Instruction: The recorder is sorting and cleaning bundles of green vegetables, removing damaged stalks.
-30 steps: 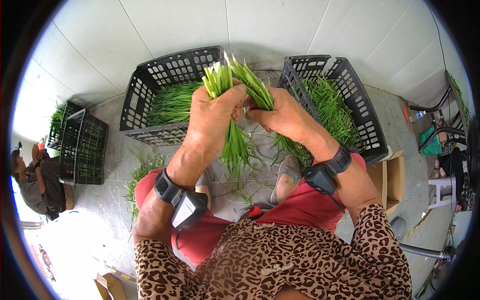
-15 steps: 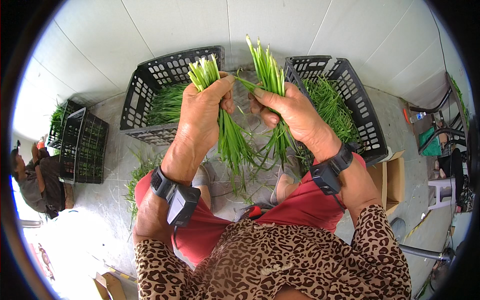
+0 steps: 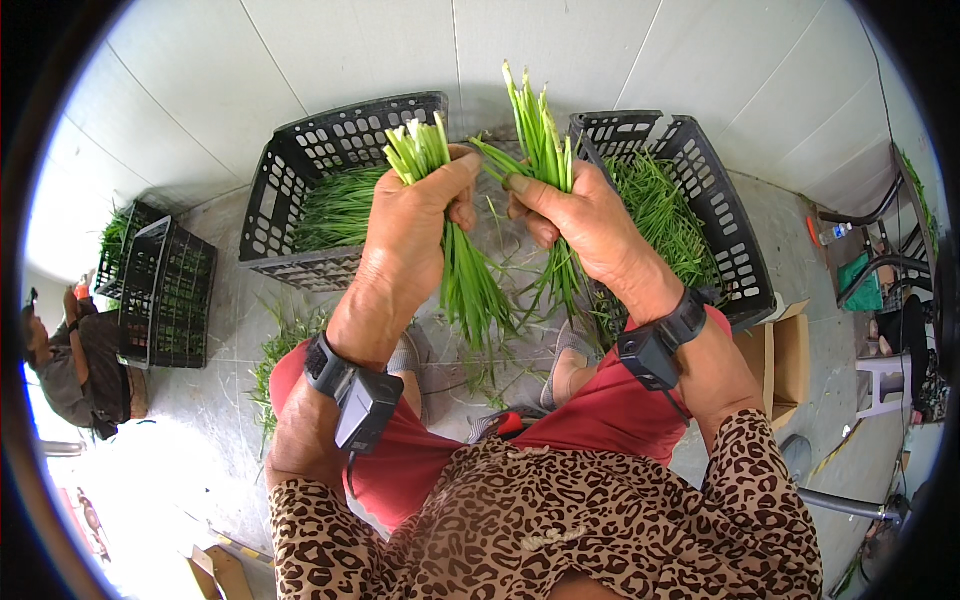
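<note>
My left hand (image 3: 412, 222) is closed round a thick bunch of garlic chives (image 3: 473, 290), its pale, even ends pointing up and the green leaves hanging down. A smaller, uneven bunch of chives (image 3: 541, 130) is gripped in my right hand (image 3: 588, 222), pinned under the thumb. One stalk in it slants out toward my left hand. Both hands are held up close together over the floor between two black crates, and the right fingers are partly hidden behind the stalks.
The left black crate (image 3: 262, 212) has chives laid lengthwise; the right crate (image 3: 738, 232) holds looser, tangled greens. Loose greens (image 3: 285, 345) lie on the floor by my left knee. Stacked crates (image 3: 180, 290) and a seated person (image 3: 85, 365) are at far left. A cardboard box (image 3: 790, 365) stands at right.
My left hand has shifted slightly right with its bunch. In my right hand the stalks stand a little differently, and the slanting one sits higher. Both hands keep their hold.
</note>
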Demonstrator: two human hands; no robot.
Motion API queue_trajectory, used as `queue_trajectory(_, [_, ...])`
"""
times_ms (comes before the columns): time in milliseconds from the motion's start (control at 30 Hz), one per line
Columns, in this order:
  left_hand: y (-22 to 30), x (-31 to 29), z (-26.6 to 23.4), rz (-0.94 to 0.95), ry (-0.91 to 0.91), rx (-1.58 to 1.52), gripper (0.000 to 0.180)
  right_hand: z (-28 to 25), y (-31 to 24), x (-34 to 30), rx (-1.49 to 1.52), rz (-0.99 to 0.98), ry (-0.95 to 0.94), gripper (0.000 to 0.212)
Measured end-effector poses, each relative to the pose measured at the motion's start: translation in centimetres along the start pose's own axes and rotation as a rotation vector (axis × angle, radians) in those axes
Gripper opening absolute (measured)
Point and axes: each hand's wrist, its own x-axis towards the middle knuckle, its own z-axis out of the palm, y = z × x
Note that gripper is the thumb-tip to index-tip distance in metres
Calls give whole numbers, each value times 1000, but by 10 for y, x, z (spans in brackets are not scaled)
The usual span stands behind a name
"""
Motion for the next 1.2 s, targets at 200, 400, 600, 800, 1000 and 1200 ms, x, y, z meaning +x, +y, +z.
queue_trajectory(200, [-4,0,2,-9,-48,-8,7,1,0,0,-18,-3,24,17])
queue_trajectory(400, [-5,1,1,-7,-47,-10,10,0,3,1,-130,-9,24,15])
queue_trajectory(600, [-4,1,2,5,-18,-12,10,0,6,1,-185,-37,31,16])
queue_trajectory(800, [0,2,-1,8,-1,-22,8,-2,5,2,-212,-43,30,15])
queue_trajectory(1000, [1,0,-1,36,4,-20,9,1,5,1,-198,-53,32,15])
queue_trajectory(1200, [-2,-3,2,9,-97,-76,7,1,5,1,-242,-50,38,16])
